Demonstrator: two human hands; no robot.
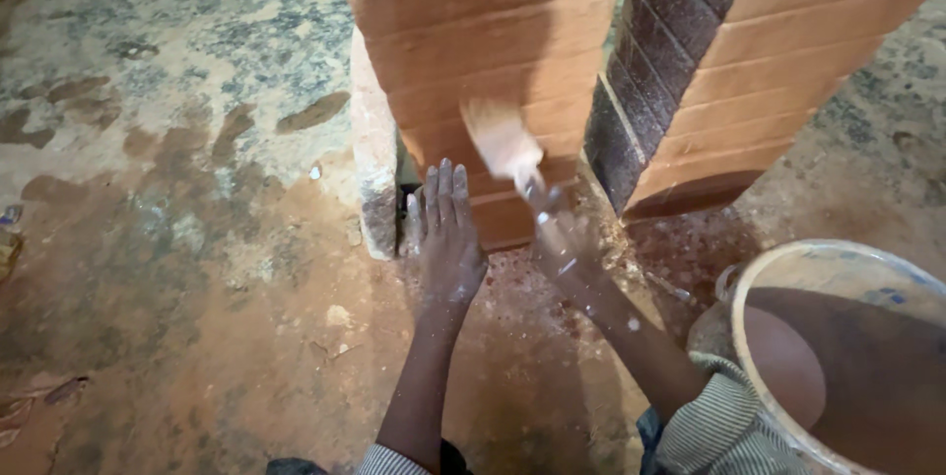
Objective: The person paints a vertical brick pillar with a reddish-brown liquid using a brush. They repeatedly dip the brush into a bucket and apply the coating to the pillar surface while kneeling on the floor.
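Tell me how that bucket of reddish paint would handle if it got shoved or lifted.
The bucket looks well filled with liquid, so probably heavy and prone to slosh. Its wide round body suggests it would slide rather than tip. Its smeared rim may be slippery.

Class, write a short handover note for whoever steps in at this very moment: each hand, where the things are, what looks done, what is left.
Left hand: open, flat against the low brick wall near its base.
Right hand: grip shut on a brush, blurred, bristles on the wall face.
Bucket: on the floor to the right, holding reddish liquid.
Done: the orange faces look evenly coated.
Left: the dark brick column and the pale stone edge look uncoated.
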